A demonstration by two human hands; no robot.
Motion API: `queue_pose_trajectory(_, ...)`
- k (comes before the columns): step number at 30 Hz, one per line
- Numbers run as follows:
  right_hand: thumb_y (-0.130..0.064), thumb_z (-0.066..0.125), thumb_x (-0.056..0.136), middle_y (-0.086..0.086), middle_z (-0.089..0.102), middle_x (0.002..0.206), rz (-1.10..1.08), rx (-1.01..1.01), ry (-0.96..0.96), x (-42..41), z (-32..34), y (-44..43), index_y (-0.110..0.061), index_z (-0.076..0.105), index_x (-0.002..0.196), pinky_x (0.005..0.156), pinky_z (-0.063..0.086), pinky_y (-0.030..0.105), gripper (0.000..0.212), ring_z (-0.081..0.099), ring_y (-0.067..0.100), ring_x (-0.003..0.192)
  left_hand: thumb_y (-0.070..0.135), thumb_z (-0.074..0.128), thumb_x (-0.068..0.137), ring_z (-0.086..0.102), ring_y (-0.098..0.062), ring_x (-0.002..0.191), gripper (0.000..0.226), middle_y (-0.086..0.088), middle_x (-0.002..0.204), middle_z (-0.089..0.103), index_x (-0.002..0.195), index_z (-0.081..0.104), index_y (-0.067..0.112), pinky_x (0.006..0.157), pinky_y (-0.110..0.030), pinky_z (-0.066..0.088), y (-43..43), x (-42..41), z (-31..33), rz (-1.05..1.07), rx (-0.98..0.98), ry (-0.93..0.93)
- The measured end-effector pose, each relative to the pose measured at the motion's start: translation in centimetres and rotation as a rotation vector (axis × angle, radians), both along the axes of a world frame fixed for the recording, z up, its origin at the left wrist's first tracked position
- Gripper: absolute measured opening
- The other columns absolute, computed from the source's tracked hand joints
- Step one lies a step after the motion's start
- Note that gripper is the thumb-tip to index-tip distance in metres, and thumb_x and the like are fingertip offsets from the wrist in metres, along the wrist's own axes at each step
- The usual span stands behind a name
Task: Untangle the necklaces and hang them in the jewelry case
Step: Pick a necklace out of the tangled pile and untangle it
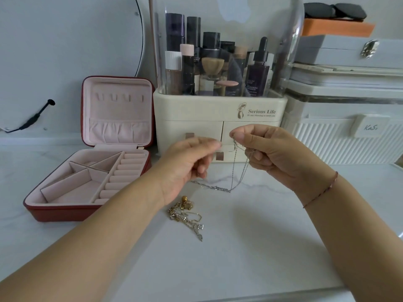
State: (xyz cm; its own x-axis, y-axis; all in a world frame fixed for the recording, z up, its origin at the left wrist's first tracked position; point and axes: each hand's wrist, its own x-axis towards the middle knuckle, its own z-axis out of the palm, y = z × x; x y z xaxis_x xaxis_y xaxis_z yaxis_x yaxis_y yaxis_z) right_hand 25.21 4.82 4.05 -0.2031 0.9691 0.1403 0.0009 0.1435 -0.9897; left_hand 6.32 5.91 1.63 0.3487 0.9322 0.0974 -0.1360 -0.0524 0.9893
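At a marble counter (pixel 250 247), a person lifts both hands in front of a cream cosmetics organizer (pixel 218 110) standing at twelve o'clock. The right hand (pixel 268 153) pinches a silver necklace (pixel 234 171) between thumb and forefinger. It is held high, apparently so the chain's own weight draws the strands out into a long hanging loop. The bottom of that loop touches the counter, and a length of it trails off toward eight o'clock, passing under the left hand (pixel 189 162). The left hand hovers at nine o'clock of the right, thumb and forefinger brought together close to the chain and the other fingers curled. It is blurred, and whether it grips a strand cannot be told. At six o'clock of the left hand, a tangled heap of mostly gold necklaces (pixel 185 212) lies on the counter near the silver chain, seemingly set aside until its turn. The red jewelry case (pixel 65 212) sits open at nine o'clock, its pink lid propped upright beside the organizer. The row of hooks (pixel 120 97) in the lid faces the person and is bare, so nothing appears to be hung yet. The work looks to be at its first chain. A thin cord bracelet (pixel 322 190) circles the right wrist.
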Motion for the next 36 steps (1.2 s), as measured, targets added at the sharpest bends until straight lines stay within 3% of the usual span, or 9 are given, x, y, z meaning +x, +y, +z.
queue_pose_trajectory(5,-0.025,0.070,0.073,-0.007,0.045,0.045,0.052,-0.008,-0.047,-0.6,-0.2,-0.2,-0.011,0.067,0.090,0.047,0.012,0.023,0.022,0.027,0.004,0.037,0.035,0.075,0.062,0.025,-0.009,0.053,0.033,-0.007,0.083,0.043,0.091,0.075,0.019,0.048,-0.017,0.025,-0.8,0.5,0.0,-0.052,0.052,0.098)
queue_pose_trajectory(9,-0.025,0.070,0.072,-0.008,0.043,0.044,0.052,0.004,-0.063,-1.1,-0.4,-0.3,-0.011,0.068,0.090,0.046,0.012,0.022,0.023,0.027,0.005,0.037,0.031,0.072,0.066,0.019,-0.009,0.049,0.026,0.001,0.059,0.022,0.087,0.074,0.017,0.047,-0.019,0.019,-0.7,0.6,-0.1,-0.065,0.040,0.069)
queue_pose_trajectory(14,-0.025,0.071,0.072,-0.006,0.043,0.046,0.034,0.015,-0.040,-1.1,-0.4,-0.2,-0.013,0.069,0.088,0.047,0.012,0.023,0.020,0.026,0.006,0.039,0.020,0.076,0.069,0.023,-0.007,0.046,0.013,0.007,0.053,0.028,0.078,0.068,0.016,0.047,-0.020,0.017,-0.4,0.6,-0.1,-0.067,-0.005,0.021)
queue_pose_trajectory(16,-0.026,0.073,0.071,-0.002,0.037,0.050,0.022,0.033,-0.028,-1.1,-0.5,-0.1,-0.014,0.070,0.086,0.048,0.012,0.025,0.019,0.024,0.008,0.040,0.018,0.067,0.071,0.027,-0.007,0.047,0.007,0.007,0.055,0.032,0.069,0.060,0.019,0.046,-0.021,0.018,-0.2,0.6,-0.1,-0.095,-0.044,-0.030)
queue_pose_trajectory(19,-0.026,0.072,0.072,-0.004,0.038,0.050,0.004,0.059,-0.003,-1.1,-0.4,0.0,-0.015,0.070,0.084,0.048,0.011,0.027,0.016,0.021,0.009,0.041,0.020,0.055,0.068,0.031,-0.008,0.051,0.005,0.005,0.059,0.037,0.071,0.052,0.017,0.048,-0.023,0.020,-0.1,0.4,0.0,-0.146,-0.106,-0.072)
queue_pose_trajectory(21,-0.024,0.070,0.073,-0.007,0.043,0.049,-0.019,0.070,0.045,-0.7,-0.2,0.2,-0.015,0.069,0.084,0.048,0.011,0.026,0.014,0.022,0.008,0.041,0.020,0.053,0.066,0.034,-0.009,0.053,0.006,0.005,0.062,0.039,0.071,0.050,0.017,0.049,-0.023,0.023,0.0,0.2,-0.1,-0.162,-0.080,-0.032)
queue_pose_trajectory(30,-0.021,0.061,0.079,-0.009,0.037,0.041,-0.064,0.069,0.337,0.9,0.8,0.0,-0.016,0.063,0.084,0.042,0.012,0.019,0.007,0.022,0.002,0.034,0.030,0.062,0.056,0.044,-0.009,0.062,0.008,0.001,0.067,0.046,0.062,0.061,0.024,0.051,-0.020,0.032,0.5,0.0,-1.1,-0.122,0.050,0.186)
queue_pose_trajectory(36,-0.022,0.056,0.085,-0.010,0.032,0.040,-0.041,0.062,0.510,1.9,1.4,-0.3,-0.022,0.063,0.080,0.037,0.022,0.014,0.009,0.021,0.003,0.034,0.024,0.056,0.060,0.042,-0.011,0.058,0.015,-0.001,0.062,0.047,0.071,0.056,0.013,0.053,-0.021,0.031,0.7,0.0,-1.4,-0.052,0.052,0.275)
